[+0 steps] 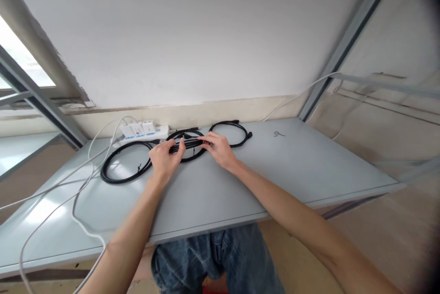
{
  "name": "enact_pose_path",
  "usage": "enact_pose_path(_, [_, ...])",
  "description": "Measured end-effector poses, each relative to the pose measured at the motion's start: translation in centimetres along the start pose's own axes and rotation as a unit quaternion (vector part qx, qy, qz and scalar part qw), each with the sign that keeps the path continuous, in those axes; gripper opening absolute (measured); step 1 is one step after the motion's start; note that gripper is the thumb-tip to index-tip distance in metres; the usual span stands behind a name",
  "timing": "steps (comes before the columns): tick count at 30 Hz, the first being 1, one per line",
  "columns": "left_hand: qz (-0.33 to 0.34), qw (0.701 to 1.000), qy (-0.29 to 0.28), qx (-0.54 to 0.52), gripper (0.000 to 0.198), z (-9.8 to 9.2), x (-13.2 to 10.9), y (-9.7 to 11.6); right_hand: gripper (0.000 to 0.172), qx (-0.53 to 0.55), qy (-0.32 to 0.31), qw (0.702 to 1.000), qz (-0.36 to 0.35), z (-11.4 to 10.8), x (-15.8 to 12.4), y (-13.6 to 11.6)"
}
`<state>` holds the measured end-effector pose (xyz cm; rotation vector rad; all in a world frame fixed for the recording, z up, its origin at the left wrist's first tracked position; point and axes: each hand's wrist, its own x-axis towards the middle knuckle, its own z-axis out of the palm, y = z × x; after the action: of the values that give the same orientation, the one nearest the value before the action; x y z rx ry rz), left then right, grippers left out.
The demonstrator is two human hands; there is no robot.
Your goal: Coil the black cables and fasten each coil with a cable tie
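Note:
Between my two hands is a black cable (188,144), folded into a flat bundle of several strands and held above the tabletop. My left hand (166,157) closes on its left end with the thumb laid along the front. The fingers and thumb of my right hand (219,148) pinch the right end. Behind the bundle lies a coiled black cable (196,158), partly hidden by it. Another looped black cable (113,180) with a small tie rests to the left of my left hand. A third black cable loop (228,123) lies beyond my right hand.
A white power strip (161,133) with plugged-in chargers (136,128) stands by the wall. White cords (90,172) run across the left side of the grey table (309,161). A small dark twist tie (279,134) lies right of the loops. Metal posts (330,65) rise at both ends.

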<state>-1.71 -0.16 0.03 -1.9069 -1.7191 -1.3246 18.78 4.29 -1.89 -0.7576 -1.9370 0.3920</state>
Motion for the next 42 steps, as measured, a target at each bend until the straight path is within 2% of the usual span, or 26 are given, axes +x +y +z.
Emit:
enact_pose_path(4, [0.025, 0.999, -0.02, 0.021, 0.049, 0.0, -0.1, -0.1, 0.019, -0.016, 0.031, 0.999, 0.008, -0.2, -0.2, 0.1])
enact_pose_path(8, [0.054, 0.994, -0.077, 0.062, 0.047, -0.3, -0.1, 0.1, 0.015, -0.025, 0.039, 0.999, 0.008, -0.3, -0.4, 0.1])
enact_pose_path(11, [0.049, 0.983, -0.142, 0.106, 0.049, -0.4, -0.1, 0.6, 0.013, -0.059, 0.029, 0.998, 0.006, -0.3, -0.3, 0.3])
enact_pose_path(14, [0.05, 0.966, -0.209, 0.143, 0.06, -0.3, -0.1, 1.1, 0.014, -0.091, 0.006, 0.996, -0.006, -0.5, -0.3, 0.6])
enact_pose_path(17, [0.061, 0.956, -0.246, 0.148, 0.067, -0.1, -0.2, 1.1, 0.014, -0.115, -0.026, 0.993, -0.008, -0.7, -0.2, 1.0])
enact_pose_path(20, [0.106, 0.958, -0.24, 0.118, 0.057, 0.2, -0.3, 0.9, 0.013, -0.143, -0.046, 0.989, 0.0, -0.9, -0.1, 1.2])
enact_pose_path(23, [0.183, 0.959, -0.192, 0.099, 0.043, 0.3, -0.3, 0.7, 0.012, -0.157, -0.055, 0.986, 0.001, -0.9, 0.0, 1.1])
enact_pose_path(25, [0.203, 0.959, -0.165, 0.108, 0.038, 0.2, -0.3, 0.8, 0.012, -0.151, -0.063, 0.986, -0.004, -0.8, 0.0, 1.0])
enact_pose_path(31, [0.216, 0.955, -0.153, 0.134, 0.039, 0.2, -0.5, 1.4, 0.01, -0.134, -0.085, 0.987, -0.015, -0.5, 0.0, 0.9])
enact_pose_path(35, [0.14, 0.955, -0.211, 0.153, 0.047, 0.8, -0.8, 1.3, 0.012, -0.122, -0.089, 0.988, -0.021, -0.7, -0.1, 0.5])
enact_pose_path(37, [0.104, 0.957, -0.221, 0.16, 0.048, 1.0, -0.9, 1.1, 0.015, -0.115, -0.08, 0.99, -0.022, -0.7, -0.1, 0.2])
enact_pose_path(39, [0.105, 0.964, -0.196, 0.148, 0.043, 0.9, -0.8, 1.0, 0.017, -0.109, -0.065, 0.992, -0.018, -0.6, -0.1, -0.1])
enact_pose_path(42, [0.146, 0.97, -0.143, 0.13, 0.031, 0.5, -0.5, 0.9, 0.02, -0.102, -0.051, 0.993, -0.017, -0.3, 0.0, -0.2])
